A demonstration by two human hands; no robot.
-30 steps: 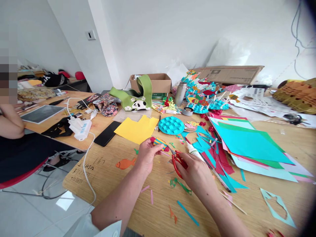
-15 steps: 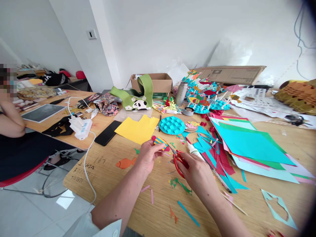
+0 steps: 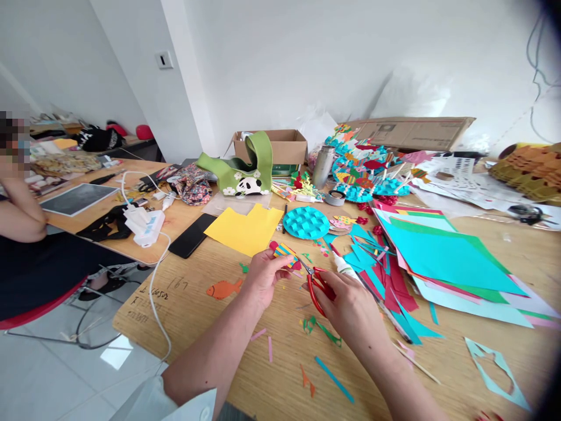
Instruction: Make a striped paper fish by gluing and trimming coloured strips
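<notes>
My left hand (image 3: 264, 276) pinches a small striped paper piece (image 3: 286, 252) in yellow, blue and red between thumb and fingers. Red-handled scissors (image 3: 316, 293) are gripped in my right hand (image 3: 350, 301), their blades pointing left at the paper's right edge. An orange paper fish (image 3: 222, 289) lies on the wood left of my left hand. Beyond my hands are a round turquoise woven piece (image 3: 305, 223) and a yellow sheet (image 3: 245, 229). A white glue bottle (image 3: 345, 268) lies behind my right hand. Green paper scraps (image 3: 322, 330) rest below the scissors.
Stacked coloured sheets (image 3: 456, 251) cover the right side. A black phone (image 3: 191, 235), power strip (image 3: 149, 228) and white cable lie left. Behind stand a green panda bag (image 3: 248, 184), steel bottle (image 3: 323, 166) and cardboard box (image 3: 284, 146). A person's arm (image 3: 26, 216) shows far left.
The view has shifted very slightly. My hands, the striped paper and the scissors hold nearly the same positions; the person at far left has moved a little.
</notes>
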